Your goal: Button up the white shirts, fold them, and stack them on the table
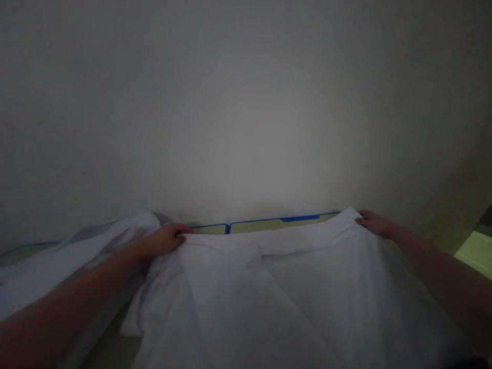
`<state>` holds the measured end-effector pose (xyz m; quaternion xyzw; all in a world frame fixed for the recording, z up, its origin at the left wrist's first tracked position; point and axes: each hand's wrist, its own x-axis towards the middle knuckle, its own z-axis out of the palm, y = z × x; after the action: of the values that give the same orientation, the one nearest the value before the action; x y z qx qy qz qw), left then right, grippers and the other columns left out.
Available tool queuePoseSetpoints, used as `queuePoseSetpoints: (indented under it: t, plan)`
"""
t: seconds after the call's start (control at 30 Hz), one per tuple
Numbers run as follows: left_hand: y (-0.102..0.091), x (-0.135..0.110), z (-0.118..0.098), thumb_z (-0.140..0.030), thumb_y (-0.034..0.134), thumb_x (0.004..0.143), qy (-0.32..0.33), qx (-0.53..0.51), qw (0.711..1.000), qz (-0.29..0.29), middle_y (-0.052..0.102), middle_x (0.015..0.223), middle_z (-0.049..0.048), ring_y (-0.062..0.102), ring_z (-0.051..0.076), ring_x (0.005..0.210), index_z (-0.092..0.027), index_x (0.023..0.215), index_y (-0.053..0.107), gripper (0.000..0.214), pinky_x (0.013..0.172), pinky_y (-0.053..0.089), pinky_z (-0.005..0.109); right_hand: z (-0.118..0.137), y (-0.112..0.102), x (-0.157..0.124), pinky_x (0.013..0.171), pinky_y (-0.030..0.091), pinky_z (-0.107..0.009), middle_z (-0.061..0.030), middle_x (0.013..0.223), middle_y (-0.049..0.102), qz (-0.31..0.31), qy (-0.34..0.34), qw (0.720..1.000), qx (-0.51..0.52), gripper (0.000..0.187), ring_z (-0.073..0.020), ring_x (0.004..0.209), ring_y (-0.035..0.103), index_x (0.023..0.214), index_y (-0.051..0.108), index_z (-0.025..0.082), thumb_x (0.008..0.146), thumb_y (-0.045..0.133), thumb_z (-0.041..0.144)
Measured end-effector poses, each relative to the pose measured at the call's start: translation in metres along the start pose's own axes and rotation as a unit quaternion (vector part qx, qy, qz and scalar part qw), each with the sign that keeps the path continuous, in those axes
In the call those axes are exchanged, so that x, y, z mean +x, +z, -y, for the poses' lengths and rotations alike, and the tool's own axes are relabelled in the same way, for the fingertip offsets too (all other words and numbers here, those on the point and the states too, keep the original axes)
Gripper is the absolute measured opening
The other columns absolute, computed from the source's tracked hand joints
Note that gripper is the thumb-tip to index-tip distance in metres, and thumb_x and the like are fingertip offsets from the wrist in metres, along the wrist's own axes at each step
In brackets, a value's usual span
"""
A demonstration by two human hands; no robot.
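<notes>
A large white cloth garment (246, 292) hangs stretched between my two hands, its upper edge nearly level and its lower part running out of the bottom of the view. My left hand (165, 240) pinches the upper left end of that edge between thumb and fingers. At the upper right corner, my right hand (372, 222) grips the fabric, which rises to a small peak there. A fold crosses the front below the edge. Dim light hides what kind of garment it is.
More white cloth (96, 246) lies heaped at the left, beside my left forearm. Behind the garment runs a pale greenish surface with a blue edge (300, 218), set against a plain grey wall (261, 113). A light green surface (478, 253) shows at the far right.
</notes>
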<state>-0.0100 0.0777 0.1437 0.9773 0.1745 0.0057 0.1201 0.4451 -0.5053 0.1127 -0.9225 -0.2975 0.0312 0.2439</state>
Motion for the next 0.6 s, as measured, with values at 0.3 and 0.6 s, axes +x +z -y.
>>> queuePoseSetpoints:
  t: [0.3, 0.6]
  plan:
    - [0.023, -0.002, -0.032, -0.028, 0.042, 0.073, 0.039, 0.066, 0.993, -0.089, 0.058, 0.116, 0.0119, 0.053, 0.022, 0.108, -0.013, 0.107, 0.061, 0.042, 0.099, 0.035, 0.032, 0.075, 0.045, 0.007, 0.097, 0.031, -0.042, -0.0171, 0.109, 0.057, -0.052, -0.075, 0.992, -0.091, 0.041, -0.0308, 0.106, 0.049, 0.103, 0.061, 0.015, 0.068, 0.061, 0.037]
    - [0.029, -0.038, -0.117, -0.06, 0.05, 0.073, 0.173, 0.008, 0.985, 0.018, 0.046, 0.131, 0.0106, 0.043, 0.024, 0.12, -0.016, 0.129, 0.045, 0.071, 0.103, 0.032, 0.032, 0.285, 0.139, -0.052, 0.067, 0.042, -0.025, -0.0075, 0.092, 0.064, 0.166, -0.282, 0.945, -0.001, 0.068, -0.0168, 0.076, 0.058, 0.121, 0.052, 0.013, 0.065, 0.064, 0.05]
